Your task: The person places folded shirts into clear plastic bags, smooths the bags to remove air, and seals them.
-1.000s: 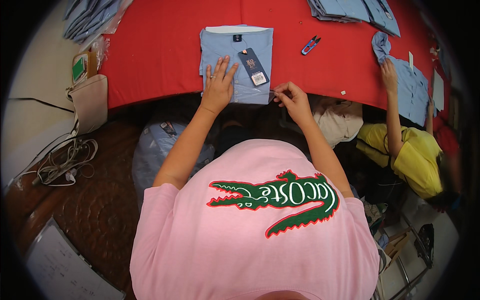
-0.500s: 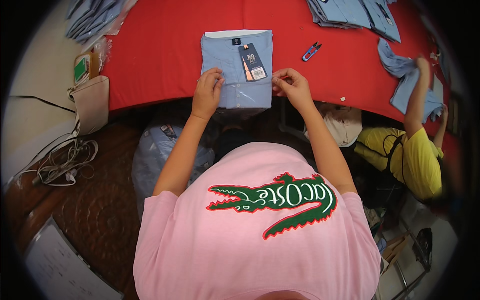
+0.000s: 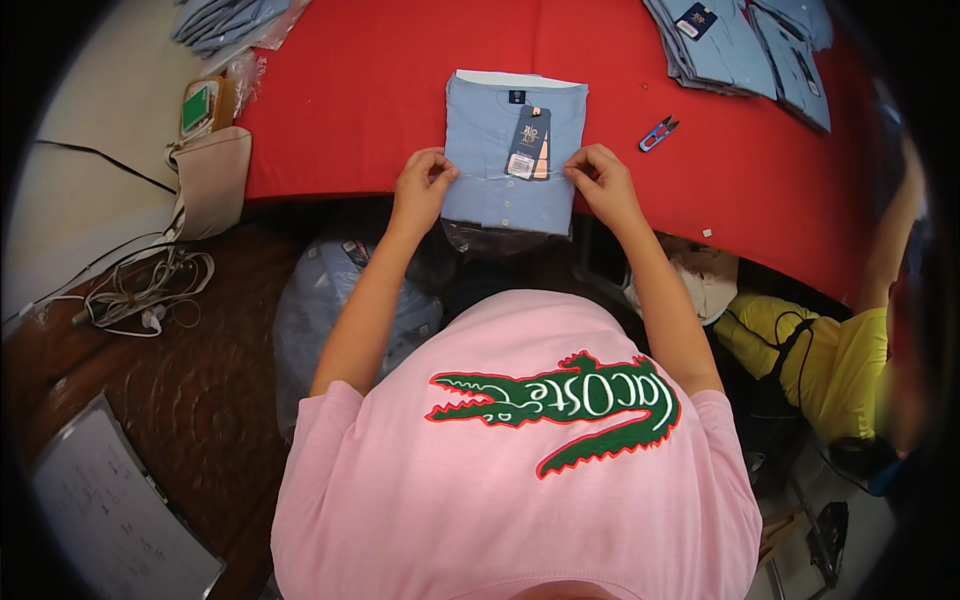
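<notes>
A folded light blue shirt (image 3: 470, 125) lies at the front edge of the red table, a white sheet showing behind its collar. Dark and orange hang tags (image 3: 527, 135) rest on its front beside a row of small buttons. Clear plastic bag (image 3: 480, 237) covers the shirt's lower part, its edge running across between my hands, and some of it hangs below the table edge. At the shirt's left side my left hand (image 3: 423, 188) pinches the bag's edge. My right hand (image 3: 606, 185) pinches it on the right, thumb against fingers.
Blue thread snips (image 3: 658, 134) lie right of the shirt. Stacked blue shirts (image 3: 720, 50) stand far right, more (image 3: 225, 22) far left. A bag of blue clothing (image 3: 335, 300) sits below the table. Coiled cables (image 3: 150, 290) lie left. A co-worker in yellow (image 3: 830, 370) is at right.
The bag's edge sits slightly higher on the shirt, and the hang tags have swung over. The whole view has shifted. The co-worker's arm has moved right, and the blue garment there is mostly out of sight.
</notes>
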### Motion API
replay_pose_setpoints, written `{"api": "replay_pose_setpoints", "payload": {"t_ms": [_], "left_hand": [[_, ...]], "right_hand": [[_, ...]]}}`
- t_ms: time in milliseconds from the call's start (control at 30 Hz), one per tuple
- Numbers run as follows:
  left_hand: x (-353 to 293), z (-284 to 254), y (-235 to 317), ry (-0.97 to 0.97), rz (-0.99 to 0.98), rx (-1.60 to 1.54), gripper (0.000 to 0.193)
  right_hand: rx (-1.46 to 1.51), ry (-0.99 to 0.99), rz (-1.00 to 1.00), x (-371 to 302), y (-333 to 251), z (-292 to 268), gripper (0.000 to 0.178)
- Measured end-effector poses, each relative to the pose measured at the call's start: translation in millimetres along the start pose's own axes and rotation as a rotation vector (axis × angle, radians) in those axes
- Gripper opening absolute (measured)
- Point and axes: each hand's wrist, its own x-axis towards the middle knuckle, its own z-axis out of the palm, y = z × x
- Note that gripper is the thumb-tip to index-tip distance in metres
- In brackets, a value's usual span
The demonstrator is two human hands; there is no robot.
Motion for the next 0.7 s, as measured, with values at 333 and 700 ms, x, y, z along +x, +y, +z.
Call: {"api": "replay_pose_setpoints", "payload": {"t_ms": [333,700], "left_hand": [[17,-19,35,0.015,0.421,0.546,0.021],[82,-6,19,-0.242,0.514,0.567,0.010]], "right_hand": [[-0.230,0.050,-0.204,15,-10,-14,0.009],[-0.516,-0.130,-0.180,66,-15,-35,0.015]]}}
